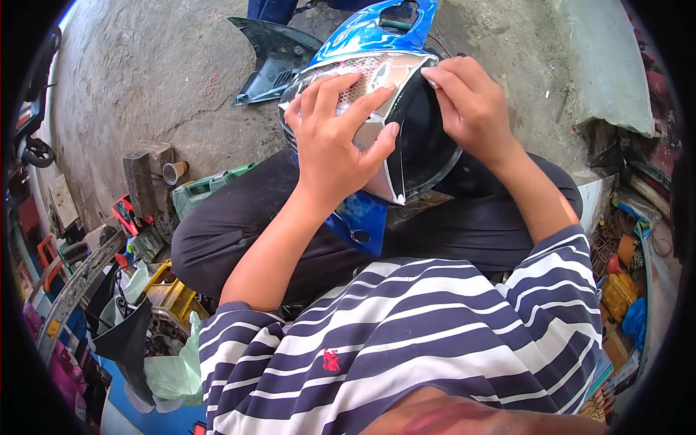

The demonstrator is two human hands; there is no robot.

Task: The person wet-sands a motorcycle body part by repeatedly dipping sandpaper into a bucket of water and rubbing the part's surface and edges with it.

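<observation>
Lying over the sitter's crossed dark-trousered legs (232, 225), the blue-and-silver headlight-like part (419, 141) stretches lengthwise from its blue top, farthest from the person, back toward the lap. From where I stand, the left hand (330, 130) rests across the silver face, fingers spread apart. The right hand (475, 105) is nearer the upper end of the pale edging (392, 116), the part lying to its left; thumb and forefinger sit close together there, though I can't tell if they're clamped. Beyond, a dark curved panel (272, 61) lies on the concrete floor (181, 72)
</observation>
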